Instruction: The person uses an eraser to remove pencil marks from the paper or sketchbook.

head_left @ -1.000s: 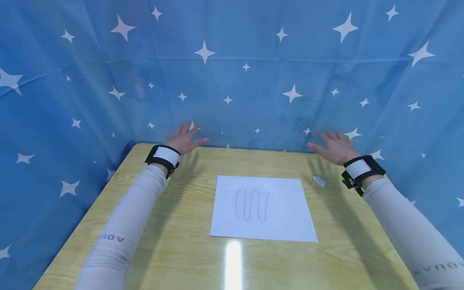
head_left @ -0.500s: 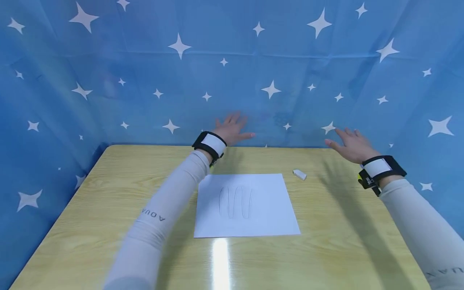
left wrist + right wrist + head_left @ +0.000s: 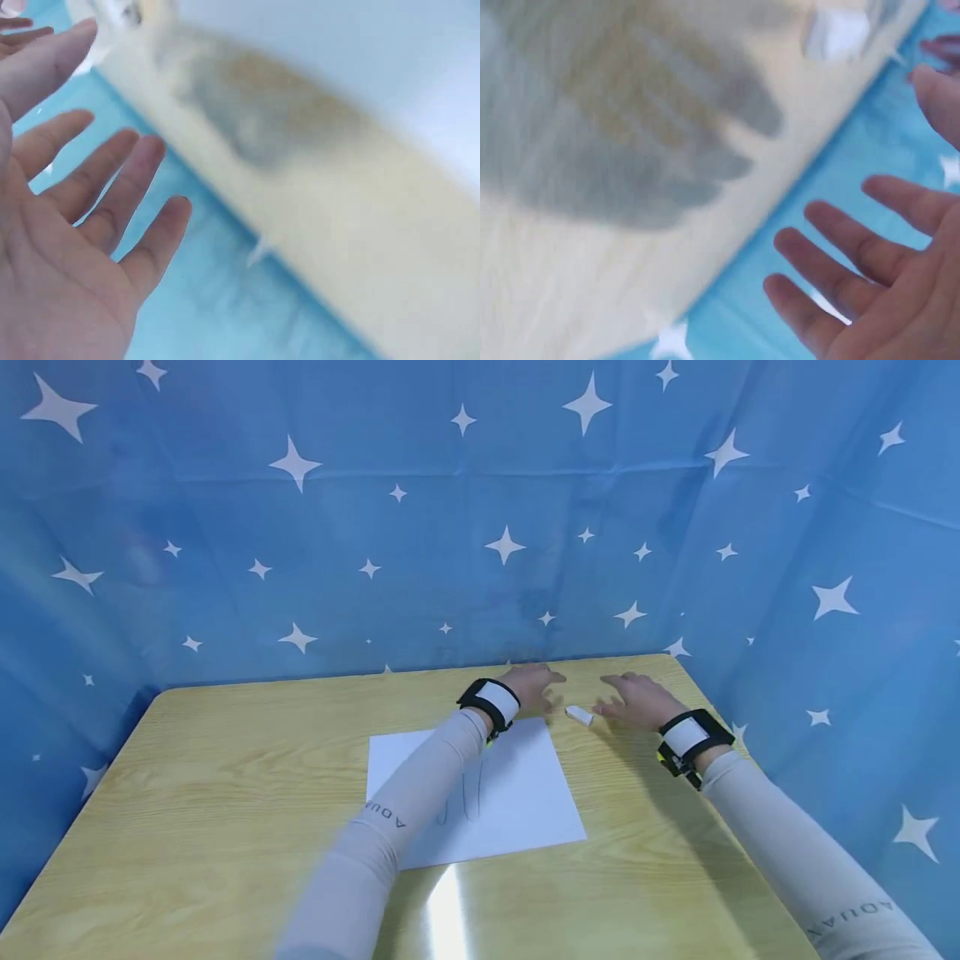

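A small white eraser (image 3: pixel 579 716) lies on the table beside the upper right corner of a white paper sheet (image 3: pixel 525 810). My left hand (image 3: pixel 529 685) is over the paper's far right corner, to the left of the eraser, holding nothing. On the eraser's other side is my right hand (image 3: pixel 641 702), also without anything in it. Fingers of the left hand (image 3: pixel 75 225) are spread and slightly bent in its wrist view; those of the right hand (image 3: pixel 885 277) look the same. Wavy pencil lines on the paper are partly covered by my left forearm.
The wooden table (image 3: pixel 225 777) ends at the back against a blue curtain (image 3: pixel 337 527) with white stars, which also hangs at both sides. A bright light reflection (image 3: pixel 447 910) shows near the table's front.
My left hand has swung right across the paper towards the eraser. My right hand has come down and inward to it. The head view has turned right.
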